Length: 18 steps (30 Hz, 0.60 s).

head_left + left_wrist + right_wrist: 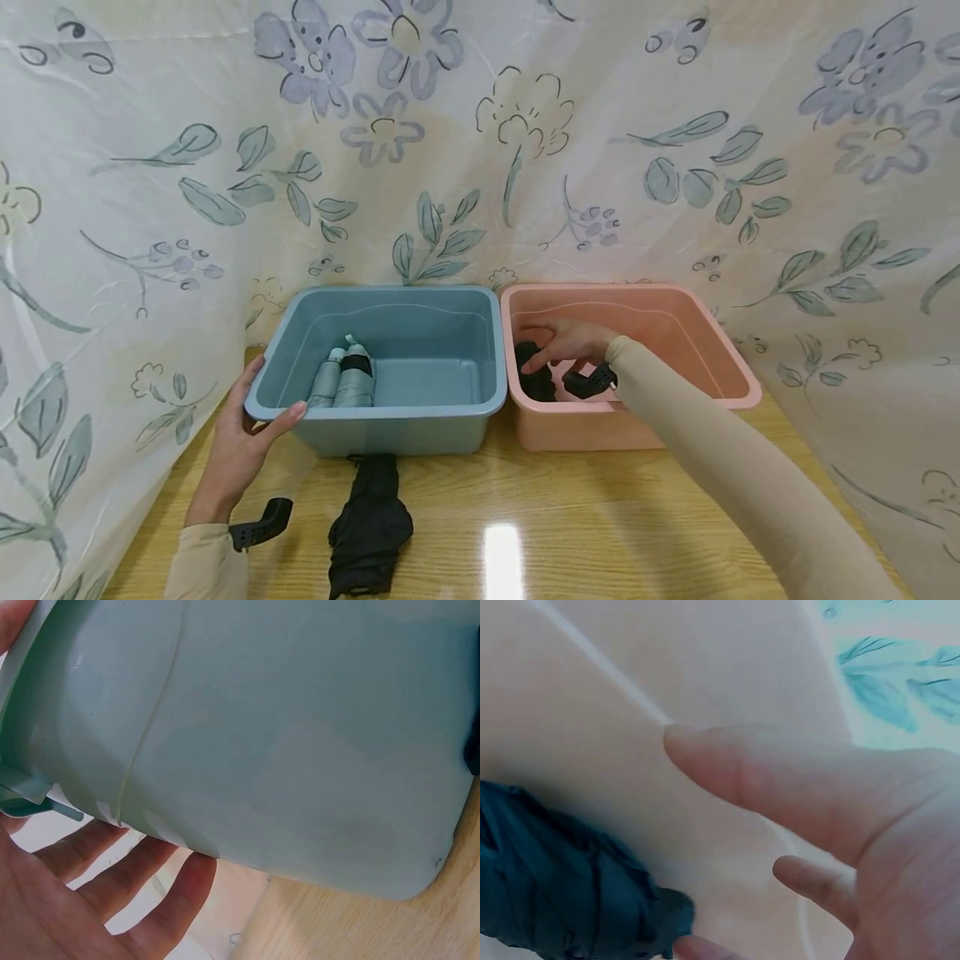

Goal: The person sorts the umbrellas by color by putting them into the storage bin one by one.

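My left hand [234, 450] grips the front left corner of the blue basin [420, 412], thumb along the front rim and fingers against the outer side wall. Inside that basin two light blue folded umbrellas [326, 379] lean side by side at the left; one has a black band. My right hand [573, 342] reaches into the pink basin [637, 287] with its fingers spread. Below it, against the left wall, lies a black folded umbrella [536, 385]; in the right wrist view a fingertip is near the end of the dark umbrella [570, 877], contact unclear.
A black bundle of folded fabric, like an umbrella [369, 529], lies on the wooden table [450, 500] before the blue basin. Both basins stand side by side against a flower-patterned curtain [510, 167]. Black wrist cameras [262, 525] sit on both wrists.
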Each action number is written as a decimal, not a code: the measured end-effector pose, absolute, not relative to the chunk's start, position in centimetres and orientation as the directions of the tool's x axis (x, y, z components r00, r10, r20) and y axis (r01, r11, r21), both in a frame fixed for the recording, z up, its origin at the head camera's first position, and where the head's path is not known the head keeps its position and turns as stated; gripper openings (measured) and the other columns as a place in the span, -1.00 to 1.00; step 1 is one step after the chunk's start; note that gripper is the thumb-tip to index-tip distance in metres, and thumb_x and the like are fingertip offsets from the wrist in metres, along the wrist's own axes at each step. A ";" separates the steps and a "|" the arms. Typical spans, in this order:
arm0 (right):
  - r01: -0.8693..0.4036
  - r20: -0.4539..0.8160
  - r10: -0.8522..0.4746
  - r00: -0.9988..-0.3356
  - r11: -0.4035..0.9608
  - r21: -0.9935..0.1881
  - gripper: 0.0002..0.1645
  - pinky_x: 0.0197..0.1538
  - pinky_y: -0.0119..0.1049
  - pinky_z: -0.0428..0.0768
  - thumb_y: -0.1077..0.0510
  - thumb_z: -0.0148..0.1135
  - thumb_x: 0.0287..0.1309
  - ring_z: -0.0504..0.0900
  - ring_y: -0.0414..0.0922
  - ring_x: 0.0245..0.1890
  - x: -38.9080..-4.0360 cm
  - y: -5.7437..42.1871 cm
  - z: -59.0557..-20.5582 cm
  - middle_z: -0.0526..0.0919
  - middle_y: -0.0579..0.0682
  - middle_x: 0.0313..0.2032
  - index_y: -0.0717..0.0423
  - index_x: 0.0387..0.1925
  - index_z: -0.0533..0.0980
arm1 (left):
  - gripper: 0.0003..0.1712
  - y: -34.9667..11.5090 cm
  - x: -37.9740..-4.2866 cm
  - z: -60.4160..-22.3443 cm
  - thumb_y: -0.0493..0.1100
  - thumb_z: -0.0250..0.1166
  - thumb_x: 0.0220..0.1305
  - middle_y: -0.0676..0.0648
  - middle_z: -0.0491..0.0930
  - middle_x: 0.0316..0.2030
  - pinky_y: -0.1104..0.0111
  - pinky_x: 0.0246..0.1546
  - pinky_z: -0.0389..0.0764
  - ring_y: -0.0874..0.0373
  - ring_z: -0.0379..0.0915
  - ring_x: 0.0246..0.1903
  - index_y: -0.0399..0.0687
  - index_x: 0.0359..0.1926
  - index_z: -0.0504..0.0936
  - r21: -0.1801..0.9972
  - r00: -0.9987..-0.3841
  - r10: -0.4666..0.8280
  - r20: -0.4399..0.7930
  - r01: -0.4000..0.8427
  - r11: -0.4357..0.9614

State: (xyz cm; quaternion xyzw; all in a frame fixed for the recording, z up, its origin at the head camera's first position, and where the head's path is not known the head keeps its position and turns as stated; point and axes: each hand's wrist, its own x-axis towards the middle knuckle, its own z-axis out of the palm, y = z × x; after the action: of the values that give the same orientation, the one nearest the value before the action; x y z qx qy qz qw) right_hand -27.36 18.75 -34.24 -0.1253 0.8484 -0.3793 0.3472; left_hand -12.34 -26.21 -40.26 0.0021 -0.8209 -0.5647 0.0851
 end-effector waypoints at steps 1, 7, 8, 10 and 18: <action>0.051 -0.485 -0.492 -0.723 0.662 -0.748 -0.12 -0.15 0.05 0.61 0.07 0.49 0.16 0.48 0.09 0.06 -27.2 18.9 -34.0 0.27 0.02 0.48 -0.14 0.47 0.32 | 0.07 -26.2 -12.3 -40.3 -0.17 0.34 0.39 -0.27 0.04 0.51 0.69 -0.11 0.37 -0.28 0.13 0.35 0.24 0.65 -0.19 0.928 -0.985 -0.099 0.138 0.094 0.360; 0.067 -0.430 -0.489 -0.759 0.598 -0.798 0.07 0.10 0.24 0.53 0.05 0.53 0.12 0.41 0.19 0.28 -25.7 19.9 -32.6 0.39 0.23 0.34 -0.13 0.56 0.15 | 0.07 -26.3 -12.3 -40.4 -0.17 0.34 0.39 -0.27 0.04 0.51 0.69 -0.11 0.37 -0.29 0.13 0.35 0.22 0.65 -0.19 0.926 -0.985 -0.096 0.144 0.099 0.365; 0.064 -0.416 -0.483 -0.770 0.591 -0.804 0.09 0.09 0.20 0.55 0.06 0.53 0.11 0.43 0.18 0.27 -25.3 20.1 -32.3 0.41 0.23 0.31 -0.14 0.57 0.14 | 0.07 -26.3 -12.3 -40.4 -0.17 0.34 0.39 -0.27 0.04 0.51 0.69 -0.11 0.37 -0.29 0.13 0.35 0.23 0.65 -0.19 0.925 -0.985 -0.096 0.143 0.099 0.366; 0.039 -0.374 -0.490 -0.788 0.566 -0.823 0.09 0.07 0.11 0.59 0.08 0.53 0.11 0.47 0.16 0.24 -24.7 20.5 -31.8 0.46 0.22 0.25 -0.11 0.57 0.13 | 0.07 -26.3 -12.3 -40.3 -0.16 0.34 0.39 -0.27 0.04 0.51 0.69 -0.12 0.37 -0.29 0.13 0.35 0.24 0.65 -0.19 0.924 -0.985 -0.097 0.142 0.097 0.369; -0.128 -0.169 -0.577 -0.799 0.437 -0.890 0.04 0.16 0.01 0.56 0.08 0.51 0.16 0.46 0.17 0.27 -22.0 21.3 -30.2 0.47 0.17 0.27 -0.14 0.57 0.17 | 0.07 -26.3 -12.2 -40.4 -0.17 0.33 0.39 -0.27 0.06 0.50 0.69 -0.10 0.37 -0.27 0.16 0.33 0.16 0.65 -0.19 0.925 -0.983 -0.094 0.157 0.113 0.363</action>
State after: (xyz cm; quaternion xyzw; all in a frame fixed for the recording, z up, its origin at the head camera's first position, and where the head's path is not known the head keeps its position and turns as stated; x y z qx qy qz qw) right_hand -21.96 21.31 -30.24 -0.2162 0.8154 -0.4844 0.2318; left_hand -12.25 -26.27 -40.38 -0.0056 -0.8204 -0.5644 0.0918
